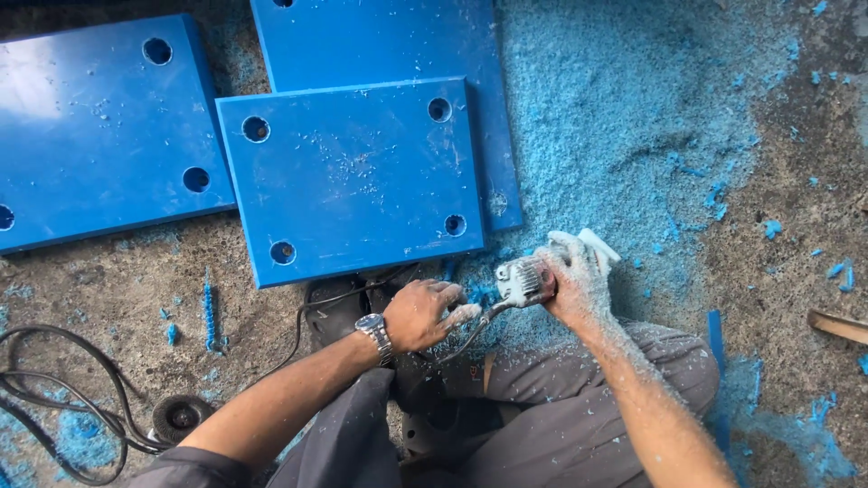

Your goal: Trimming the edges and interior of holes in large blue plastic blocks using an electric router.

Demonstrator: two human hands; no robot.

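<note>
My right hand (579, 282), dusted with pale shavings, grips a small hand-held power tool (523, 278) just below the front corner of a blue plastic plate (353, 176) with a hole near each corner. My left hand (423, 313), with a wristwatch on its wrist, holds the tool's rear end where the black cable (470, 336) leaves it. The tool's working end is hidden behind my hands. My grey-trousered legs are below both hands.
Two more blue plates lie beside and under the first: one at left (99, 126), one behind (389, 41). Blue shavings (624, 117) cover the concrete floor at right. Black cables (54, 398) and a round disc (181, 416) lie at lower left. A wooden piece (836, 323) is at right.
</note>
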